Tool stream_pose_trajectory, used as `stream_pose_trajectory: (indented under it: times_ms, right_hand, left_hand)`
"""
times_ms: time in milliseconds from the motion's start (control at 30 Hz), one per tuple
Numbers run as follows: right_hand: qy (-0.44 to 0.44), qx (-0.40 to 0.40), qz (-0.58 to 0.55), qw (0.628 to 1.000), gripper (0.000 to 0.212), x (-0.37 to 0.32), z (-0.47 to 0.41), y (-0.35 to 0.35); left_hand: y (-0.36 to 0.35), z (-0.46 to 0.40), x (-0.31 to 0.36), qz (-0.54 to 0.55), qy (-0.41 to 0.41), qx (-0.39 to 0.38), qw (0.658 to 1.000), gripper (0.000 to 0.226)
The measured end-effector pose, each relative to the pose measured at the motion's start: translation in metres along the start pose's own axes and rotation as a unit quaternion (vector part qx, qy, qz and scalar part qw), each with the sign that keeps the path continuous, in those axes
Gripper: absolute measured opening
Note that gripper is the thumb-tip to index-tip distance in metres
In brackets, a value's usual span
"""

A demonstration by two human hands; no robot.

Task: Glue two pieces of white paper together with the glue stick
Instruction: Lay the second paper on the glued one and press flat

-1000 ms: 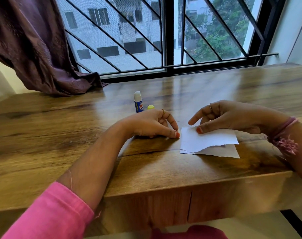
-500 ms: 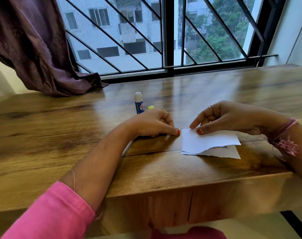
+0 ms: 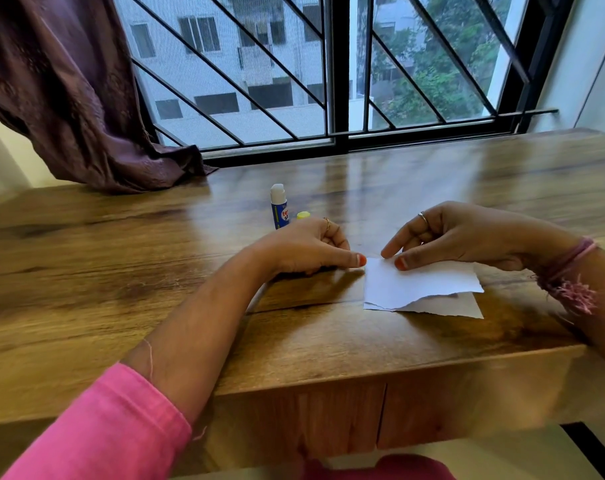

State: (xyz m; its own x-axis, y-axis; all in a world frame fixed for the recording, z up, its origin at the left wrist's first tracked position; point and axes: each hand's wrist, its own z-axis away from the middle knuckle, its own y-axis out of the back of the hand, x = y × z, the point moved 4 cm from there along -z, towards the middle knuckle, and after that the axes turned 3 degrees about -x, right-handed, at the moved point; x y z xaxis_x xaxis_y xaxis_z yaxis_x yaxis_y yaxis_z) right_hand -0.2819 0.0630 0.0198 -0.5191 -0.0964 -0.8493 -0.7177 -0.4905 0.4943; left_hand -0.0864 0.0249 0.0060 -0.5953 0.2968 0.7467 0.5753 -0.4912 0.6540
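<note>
Two torn pieces of white paper lie overlapped near the table's front edge, the upper piece (image 3: pixel 418 284) covering most of the lower piece (image 3: pixel 462 308). My right hand (image 3: pixel 467 237) presses its thumb on the upper piece's top left corner, with the index finger stretched out just beyond the edge. My left hand (image 3: pixel 308 247) rests on the table with curled fingers, its thumb tip touching the paper's left corner. The blue glue stick (image 3: pixel 279 209) stands upright and uncapped behind my left hand. Its yellow cap (image 3: pixel 303 215) sits beside it.
The wooden table (image 3: pixel 121 271) runs up to a barred window (image 3: pixel 339 81). A purple curtain (image 3: pixel 69 98) drapes onto the table's back left. The table's front edge (image 3: pixel 363 375) lies just below the paper.
My right index finger has dipped slightly toward the paper's corner. My left thumb has edged right to the paper. The paper and glue stick have not moved.
</note>
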Motion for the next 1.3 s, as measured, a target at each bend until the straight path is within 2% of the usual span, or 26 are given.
stream_pose_trajectory:
  times_ms: [267, 700, 900, 1100, 1300]
  right_hand:
    - [0.007, 0.01, 0.022, 1.0, 0.039, -0.0002, -0.001, -0.0005]
    - [0.012, 0.008, 0.026, 1.0, 0.044, 0.0006, -0.0025, 0.0001]
    - [0.007, 0.019, 0.027, 0.999, 0.022, 0.0021, -0.0022, 0.0009]
    - [0.019, 0.016, 0.003, 1.0, 0.038, -0.0008, 0.001, 0.0015]
    - [0.031, 0.033, -0.021, 0.999, 0.034, -0.0004, 0.0055, 0.0085]
  left_hand:
    - [-0.002, 0.0011, 0.0047, -0.019, -0.021, -0.003, 1.0, 0.034]
    - [-0.0035, -0.0016, 0.0023, -0.027, -0.012, -0.029, 0.999, 0.038]
    - [-0.0048, -0.0002, 0.0041, -0.008, -0.018, -0.035, 0.999, 0.031]
    - [-0.0049, -0.0009, 0.0038, -0.006, -0.005, -0.029, 1.0, 0.031]
    - [-0.0052, 0.0005, 0.0055, -0.011, -0.001, -0.023, 1.0, 0.031]
